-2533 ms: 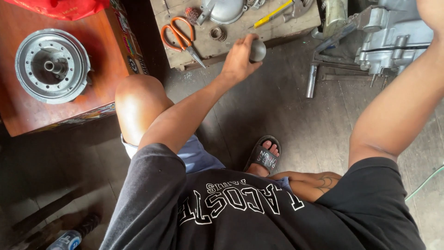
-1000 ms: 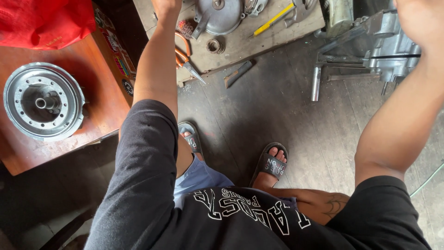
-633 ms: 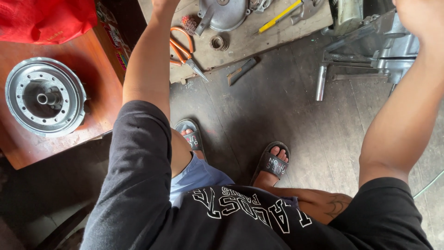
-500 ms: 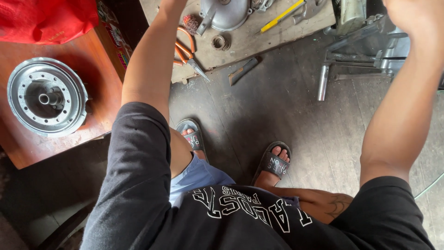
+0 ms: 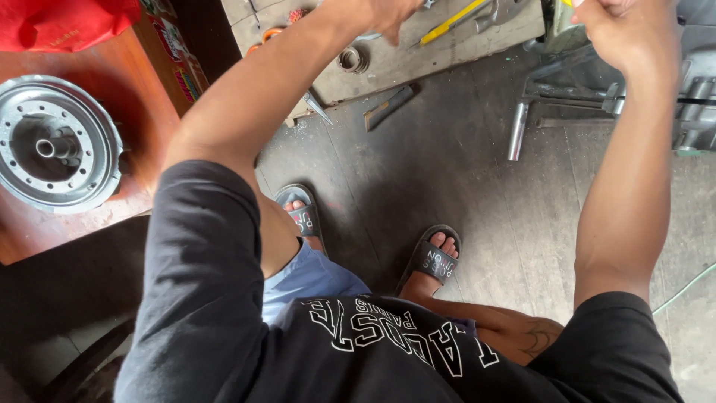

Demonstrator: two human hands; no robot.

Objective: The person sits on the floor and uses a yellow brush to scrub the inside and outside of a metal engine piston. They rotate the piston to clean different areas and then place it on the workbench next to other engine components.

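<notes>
- Since half a second ago the left hand has swung right across the wooden board, off the orange scissors
- Its fingers hang loosely curled, apparently empty, above a metal ring
- The right hand is closed in a fist by the engine casing; what it grips I cannot tell

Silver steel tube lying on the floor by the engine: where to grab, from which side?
Grip the silver steel tube around its bare mid-shaft, coming from above. It lies flat on the grey floor, pointing away from the viewer; its far end runs into dark metal bars, while the near end and left flank look free.
</notes>
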